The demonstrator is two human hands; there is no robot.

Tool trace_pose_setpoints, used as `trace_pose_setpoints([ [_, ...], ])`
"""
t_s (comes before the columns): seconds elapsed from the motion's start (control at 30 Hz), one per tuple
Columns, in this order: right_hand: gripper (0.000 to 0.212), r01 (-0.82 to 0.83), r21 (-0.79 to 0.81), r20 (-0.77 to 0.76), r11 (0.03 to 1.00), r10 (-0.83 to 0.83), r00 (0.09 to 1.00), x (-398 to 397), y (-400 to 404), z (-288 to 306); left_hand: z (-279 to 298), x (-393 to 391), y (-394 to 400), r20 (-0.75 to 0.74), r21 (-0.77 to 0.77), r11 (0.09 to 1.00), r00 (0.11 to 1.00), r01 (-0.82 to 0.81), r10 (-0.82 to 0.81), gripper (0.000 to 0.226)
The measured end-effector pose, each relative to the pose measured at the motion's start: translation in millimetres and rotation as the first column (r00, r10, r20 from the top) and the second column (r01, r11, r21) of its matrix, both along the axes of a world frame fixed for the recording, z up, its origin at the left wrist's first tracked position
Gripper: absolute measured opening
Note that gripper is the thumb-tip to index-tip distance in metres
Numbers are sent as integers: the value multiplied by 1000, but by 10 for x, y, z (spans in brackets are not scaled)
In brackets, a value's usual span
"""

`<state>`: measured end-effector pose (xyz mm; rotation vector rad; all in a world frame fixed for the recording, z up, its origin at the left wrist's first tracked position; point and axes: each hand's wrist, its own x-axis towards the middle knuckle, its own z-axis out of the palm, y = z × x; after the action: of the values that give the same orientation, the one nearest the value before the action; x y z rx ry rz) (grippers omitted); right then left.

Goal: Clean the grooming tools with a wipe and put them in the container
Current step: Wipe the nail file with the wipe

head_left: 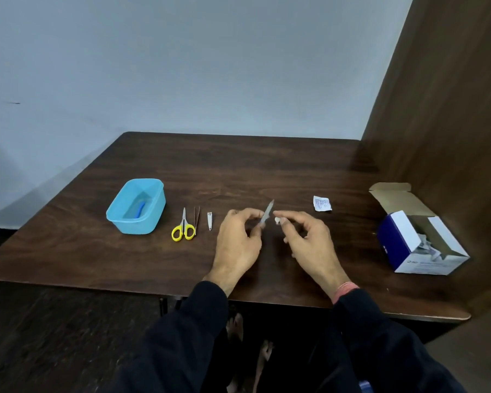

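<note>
At frame centre, your left hand [240, 239] pinches the nail file [268, 215], tip slanting up-right; your right hand [305, 236] pinches the wipe [278, 220] just beside it, container [153, 219] far left.

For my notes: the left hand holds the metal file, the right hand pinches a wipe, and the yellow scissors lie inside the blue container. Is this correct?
Not quite. The head view shows the yellow scissors lying on the table, right of the blue container. The rest is right.

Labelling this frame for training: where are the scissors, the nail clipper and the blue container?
scissors [183, 230], head view, where the yellow handles meet
nail clipper [209, 220], head view, mid body
blue container [150, 205], head view, right wall
</note>
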<state>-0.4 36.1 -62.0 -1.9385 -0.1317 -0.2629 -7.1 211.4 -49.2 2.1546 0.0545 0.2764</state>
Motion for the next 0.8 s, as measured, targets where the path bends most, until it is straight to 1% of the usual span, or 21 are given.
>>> trace_pose_setpoints([
  [0.07, 25, -9, -18, 0, 1000, 9, 1000, 78, -45, 21, -30, -17, 5, 22, -116, 993, 1000, 11, -9, 18],
  [0.1, 27, 7, -11, 14, 1000, -6, 1000, 106, -52, 24, -57, -31, 21, 32, -151, 988, 999, 20, -16, 17],
  [0.2, 26, 65, 33, 49, 997, -67, 997, 116, -41, 30, -123, -53, 57, 32, -146, 989, 999, 31, -27, 20],
  [0.3, 21, 103, -41, 92, 994, -99, 991, 53, -22, -10, -110, -45, 66, 15, -172, 985, 1000, 21, -18, 20],
  [0.4, 20, 106, -40, 133, 994, -100, 986, -11, -20, -13, -95, -79, 71, -5, -101, 992, 997, 79, -80, 21],
  [0.47, 18, 100, -36, 177, 994, -92, 980, -48, -3, 4, -78, -102, 73, -8, -84, 991, 995, 99, -100, 20],
  [0.57, 19, 110, -62, 267, 992, -90, 960, -74, 10, 6, -66, -115, 84, -3, -103, 988, 993, 116, -117, 21],
  [0.7, 17, 172, -109, 421, 979, -111, 900, -33, -20, -29, -58, -124, 87, 4, -101, 982, 987, 160, -160, 22],
  [0.8, 16, 167, -141, 441, 976, -89, 893, -15, -20, -53, -78, -126, 102, 8, -103, 977, 982, 186, -186, 21],
])
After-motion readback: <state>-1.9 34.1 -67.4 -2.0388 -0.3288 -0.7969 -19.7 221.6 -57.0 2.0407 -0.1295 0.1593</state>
